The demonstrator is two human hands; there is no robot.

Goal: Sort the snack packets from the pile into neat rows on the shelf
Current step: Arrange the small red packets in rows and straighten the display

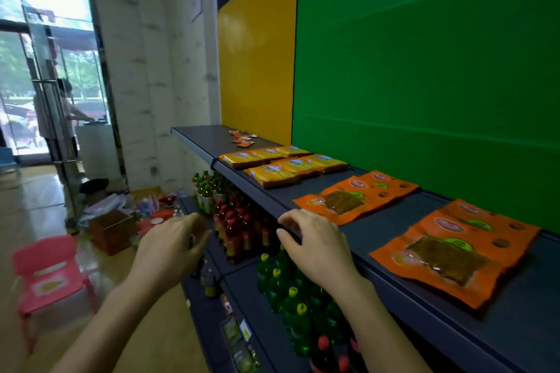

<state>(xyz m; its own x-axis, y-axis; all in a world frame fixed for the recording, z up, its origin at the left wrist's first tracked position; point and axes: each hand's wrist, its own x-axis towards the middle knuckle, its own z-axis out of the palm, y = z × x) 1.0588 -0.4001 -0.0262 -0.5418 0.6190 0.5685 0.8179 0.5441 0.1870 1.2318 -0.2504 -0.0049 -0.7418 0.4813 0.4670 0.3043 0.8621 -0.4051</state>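
On the dark shelf [394,233] lie two rows of yellow snack packets [291,165], then a row of orange packets [357,195] and a nearer row of orange packets [454,251]. A few small orange sachets [242,139] lie loose at the shelf's far end. My right hand [315,244] hovers at the shelf's front edge, just left of the orange packets, fingers loosely curled and holding nothing. In the aisle in front of the shelf, my left hand [172,247] hangs in the air, fingers loosely curled, with nothing visible in it.
Below the top shelf stand red and green bottles [272,275] on a lower shelf. A pink plastic chair [51,275] stands on the floor at left. A cardboard box [112,230] and clutter lie near the wall. A person [57,118] stands by the glass door.
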